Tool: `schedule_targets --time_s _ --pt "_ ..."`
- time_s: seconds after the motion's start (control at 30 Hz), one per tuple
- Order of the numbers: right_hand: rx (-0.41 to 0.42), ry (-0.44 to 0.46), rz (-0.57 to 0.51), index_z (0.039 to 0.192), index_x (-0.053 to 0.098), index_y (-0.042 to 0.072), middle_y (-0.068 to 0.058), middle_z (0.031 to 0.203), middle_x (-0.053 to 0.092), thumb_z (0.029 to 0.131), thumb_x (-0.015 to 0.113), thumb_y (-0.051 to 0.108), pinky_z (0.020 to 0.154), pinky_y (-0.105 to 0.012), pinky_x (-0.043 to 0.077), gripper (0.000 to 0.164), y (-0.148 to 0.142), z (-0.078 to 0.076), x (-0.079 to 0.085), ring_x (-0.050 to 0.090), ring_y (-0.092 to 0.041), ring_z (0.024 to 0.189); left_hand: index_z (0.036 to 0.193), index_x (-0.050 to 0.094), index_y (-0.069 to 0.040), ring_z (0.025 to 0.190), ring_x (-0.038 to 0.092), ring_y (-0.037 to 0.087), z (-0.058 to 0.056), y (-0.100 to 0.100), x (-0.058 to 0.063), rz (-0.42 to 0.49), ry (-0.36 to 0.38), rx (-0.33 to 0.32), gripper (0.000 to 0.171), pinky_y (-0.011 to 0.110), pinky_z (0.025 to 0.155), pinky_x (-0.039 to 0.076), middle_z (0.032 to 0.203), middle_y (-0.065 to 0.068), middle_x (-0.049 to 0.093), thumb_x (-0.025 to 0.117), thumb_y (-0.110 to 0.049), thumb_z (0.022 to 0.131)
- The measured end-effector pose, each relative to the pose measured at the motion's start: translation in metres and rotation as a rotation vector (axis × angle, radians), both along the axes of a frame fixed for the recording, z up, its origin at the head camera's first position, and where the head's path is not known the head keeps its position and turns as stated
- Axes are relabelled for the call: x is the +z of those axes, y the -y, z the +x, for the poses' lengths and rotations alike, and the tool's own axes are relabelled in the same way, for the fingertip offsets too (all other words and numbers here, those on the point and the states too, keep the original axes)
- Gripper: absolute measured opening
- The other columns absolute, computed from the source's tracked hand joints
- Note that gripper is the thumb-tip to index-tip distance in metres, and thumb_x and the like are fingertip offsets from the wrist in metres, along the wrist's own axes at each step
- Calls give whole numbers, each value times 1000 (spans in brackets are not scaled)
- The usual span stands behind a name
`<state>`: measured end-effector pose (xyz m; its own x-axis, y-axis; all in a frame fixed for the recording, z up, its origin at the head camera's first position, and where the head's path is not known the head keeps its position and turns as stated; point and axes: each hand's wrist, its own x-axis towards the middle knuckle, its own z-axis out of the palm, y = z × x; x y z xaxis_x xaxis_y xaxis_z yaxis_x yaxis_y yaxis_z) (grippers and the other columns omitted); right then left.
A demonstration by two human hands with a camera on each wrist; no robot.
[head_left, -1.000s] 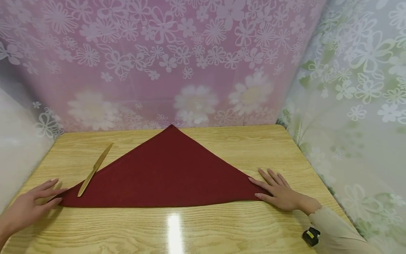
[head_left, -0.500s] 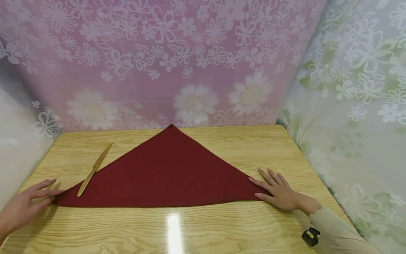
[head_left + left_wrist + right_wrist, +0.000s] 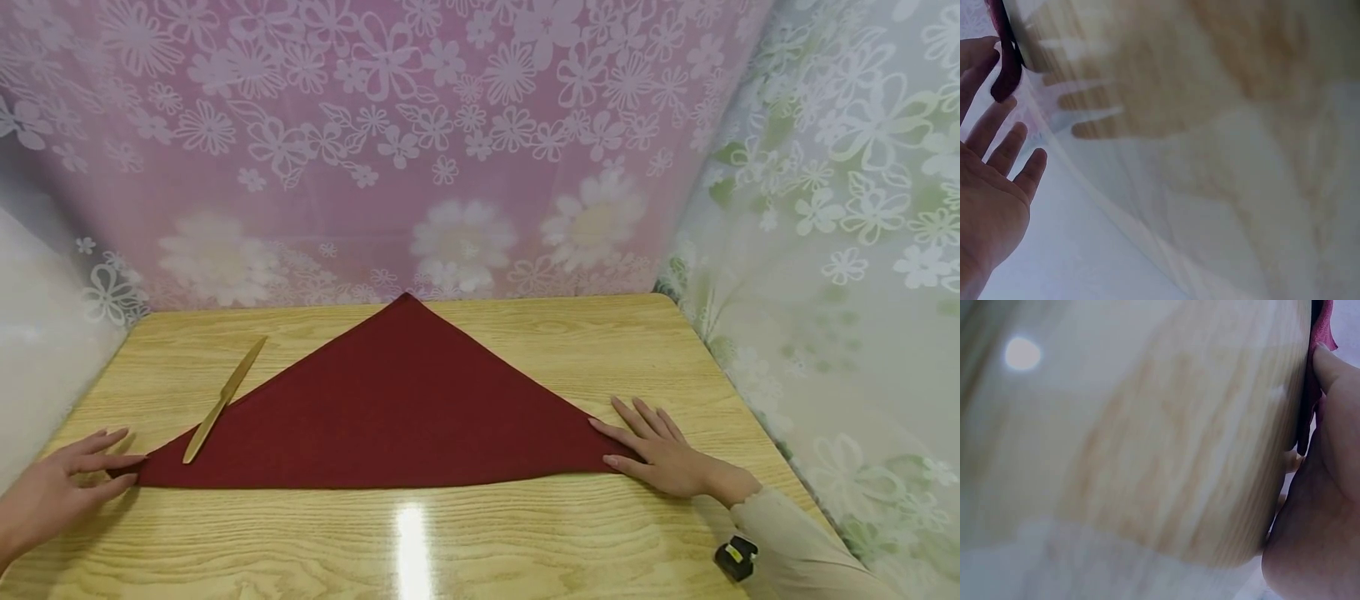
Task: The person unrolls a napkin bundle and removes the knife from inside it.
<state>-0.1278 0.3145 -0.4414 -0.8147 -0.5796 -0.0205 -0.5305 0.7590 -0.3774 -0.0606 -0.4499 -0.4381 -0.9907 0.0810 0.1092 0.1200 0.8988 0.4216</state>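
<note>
A dark red cloth napkin (image 3: pixel 375 417) lies as a wide triangle, its peak at the table's far edge. My left hand (image 3: pixel 67 487) is at its left corner, thumb and forefinger tips touching the fabric, other fingers extended. In the left wrist view the cloth corner (image 3: pixel 1007 78) shows beside the spread fingers of my left hand (image 3: pixel 988 206). My right hand (image 3: pixel 663 454) rests with fingers spread at the right corner, thumb and forefinger on the cloth, hiding its tip. A gold table knife (image 3: pixel 223 402) lies slanted across the napkin's left slope, handle on the cloth.
The wood-grain table (image 3: pixel 480 550) stands against a pink floral curtain (image 3: pixel 360 192) at the back. Pale floral curtains (image 3: pixel 840 275) hang at the sides. A small black device (image 3: pixel 735 558) is at my right sleeve.
My left hand has shifted slightly left along the corner, its thumb and forefinger changing position on the cloth. The right hand, the knife and the rest of the napkin stay in place.
</note>
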Motion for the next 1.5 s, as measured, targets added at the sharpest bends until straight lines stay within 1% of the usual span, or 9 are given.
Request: schedule_targets --time_s 0.07,0.13,0.23,0.37,0.5,0.6,0.67,1.1,1.5 --pt "-1 0 -2 148 38 30 -20 156 13 99 51 39 103 -68 0 52 0 0 0 3 -52 138 105 72 3 140 3 2 1 2 -2 1 -24 -9 29 53 98 38 141 -15 27 71 -19 87" --pt "-5 2 8 148 38 30 -20 156 13 99 51 39 103 -69 0 52 1 1 1 3 -52 138 103 74 -1 132 3 -11 2 5 -6 7 -69 -21 23 37 110 28 134 -29 23 72 -16 86" --pt "-8 14 25 148 39 27 -22 155 14 99 51 40 102 -70 2 52 3 1 5 4 -52 137 101 76 -8 133 6 -9 4 11 -12 19 -125 -39 17 33 114 14 125 -42 18 72 -7 84" --pt "-15 35 59 149 37 28 -21 156 12 99 48 42 103 -69 1 53 5 1 8 2 -50 138 101 77 -13 141 14 38 3 18 -17 29 -124 -44 23 70 97 21 128 -34 19 69 0 84" --pt "-10 31 40 149 37 29 -21 156 12 99 49 41 103 -68 1 53 4 1 7 2 -50 138 101 77 -20 128 20 60 2 24 -16 23 -119 -57 28 74 94 20 146 10 30 69 1 84" --pt "3 18 8 149 38 29 -20 156 13 99 50 39 102 -69 0 52 2 0 4 3 -51 138 101 77 -22 125 21 63 1 25 -14 11 -110 -70 31 75 94 19 130 42 39 68 1 84" --pt "9 12 -2 149 38 29 -20 156 14 99 51 38 102 -69 0 52 0 0 4 3 -51 138 102 77 -23 124 20 65 1 25 -13 -2 -83 -61 29 75 94 18 122 47 41 67 -1 86" --pt "-4 72 66 149 37 28 -21 156 11 99 49 43 103 -69 1 54 3 -3 12 1 -50 139 104 77 -18 124 15 66 -1 22 -5 -28 18 7 20 75 91 20 122 50 36 65 -9 91" --pt "1 37 25 148 39 30 -20 156 13 98 51 42 103 -69 2 53 0 -1 7 3 -51 138 111 68 8 119 24 65 -2 13 2 -67 121 50 29 70 77 37 124 49 35 60 -15 95"
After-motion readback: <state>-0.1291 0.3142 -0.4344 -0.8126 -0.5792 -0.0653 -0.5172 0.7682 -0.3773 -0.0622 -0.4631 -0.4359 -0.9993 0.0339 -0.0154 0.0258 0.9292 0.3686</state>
